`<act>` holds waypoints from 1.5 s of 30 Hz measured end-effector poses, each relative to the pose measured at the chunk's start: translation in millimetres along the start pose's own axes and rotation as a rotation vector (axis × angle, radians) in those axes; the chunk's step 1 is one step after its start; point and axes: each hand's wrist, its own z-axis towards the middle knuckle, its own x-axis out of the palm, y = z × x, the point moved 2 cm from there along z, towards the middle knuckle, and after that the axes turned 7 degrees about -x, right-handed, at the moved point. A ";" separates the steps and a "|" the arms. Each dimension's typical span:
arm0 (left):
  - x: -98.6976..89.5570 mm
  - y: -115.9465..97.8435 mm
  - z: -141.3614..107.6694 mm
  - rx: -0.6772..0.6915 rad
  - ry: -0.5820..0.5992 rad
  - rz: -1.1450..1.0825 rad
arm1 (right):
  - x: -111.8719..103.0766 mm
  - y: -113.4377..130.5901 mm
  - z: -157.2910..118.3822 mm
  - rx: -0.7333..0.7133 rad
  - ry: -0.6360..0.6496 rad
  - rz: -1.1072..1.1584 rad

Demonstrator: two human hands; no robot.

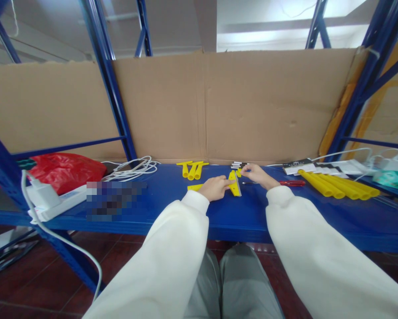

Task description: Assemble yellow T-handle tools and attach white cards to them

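Note:
A yellow scraper (233,184) with a pale blade edge lies on the blue shelf, its handle stretching left beneath my left hand (216,187). The fingers of my left hand are closed on the scraper near its head. Just behind the scraper head, my right hand (256,174) has thumb and forefinger pinched together; whatever they hold is too small to make out. Small yellow pieces (239,173) sit by those fingertips. A screwdriver with a red handle (292,183) lies to the right, its shaft passing under my right hand.
Yellow T-shaped scrapers (194,170) stand at the back centre, near black-and-white pieces (237,165). Several yellow tubes (338,186) and a black box (296,166) are at right. Left are white cables (132,168), a red bag (66,170) and a power strip (67,200). Cardboard (245,106) closes the back.

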 end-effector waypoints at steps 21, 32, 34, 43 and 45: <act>-4.4 -5.0 -2.3 0.036 0.026 0.070 | 19.3 30.4 -8.5 -0.198 0.144 -0.083; -6.9 -7.3 -3.0 0.042 0.018 0.092 | 19.4 31.5 -15.4 -0.029 0.103 0.317; -7.0 -7.5 -3.2 0.047 0.019 0.100 | 19.8 28.5 -17.0 0.008 0.094 0.373; -3.1 -0.4 -1.1 -0.028 -0.009 0.053 | 19.8 16.1 -11.2 0.220 -0.033 0.536; -3.5 1.1 -0.8 -0.062 -0.009 0.051 | 18.0 20.2 -13.8 0.276 0.036 0.601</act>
